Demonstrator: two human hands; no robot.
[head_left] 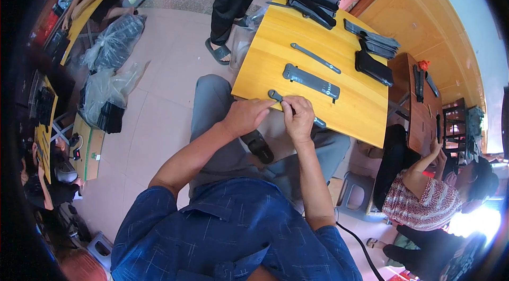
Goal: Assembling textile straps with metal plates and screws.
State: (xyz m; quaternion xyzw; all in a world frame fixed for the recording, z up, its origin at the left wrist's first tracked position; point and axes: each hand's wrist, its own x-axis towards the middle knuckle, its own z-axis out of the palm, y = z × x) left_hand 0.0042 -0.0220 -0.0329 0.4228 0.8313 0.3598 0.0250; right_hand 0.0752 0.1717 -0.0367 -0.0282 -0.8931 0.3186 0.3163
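At the near edge of the yellow table (254, 77), a narrow dark strap with a rounded, looped end (274, 94) lies beneath my fingers. My right hand (299, 118) is closed on this strap, thumb and fingers pressed together; the strap's other end shows past the knuckles. My left hand (245, 117) has its fingertips pinched at the strap near the loop; whatever small thing they may hold is hidden. Just beyond lies a wider dark grey strap-like piece (312, 82) with small tabs. Farther off rests another narrow strap (316, 58).
Black cases or pouches (313, 3) are piled at the table's far end. A stack of dark flat pieces (372, 39) and a black pouch (373, 68) lie along the right side. Someone stands beyond the table; another person (424, 196) sits at right. Plastic bags (114, 42) stand on the left floor.
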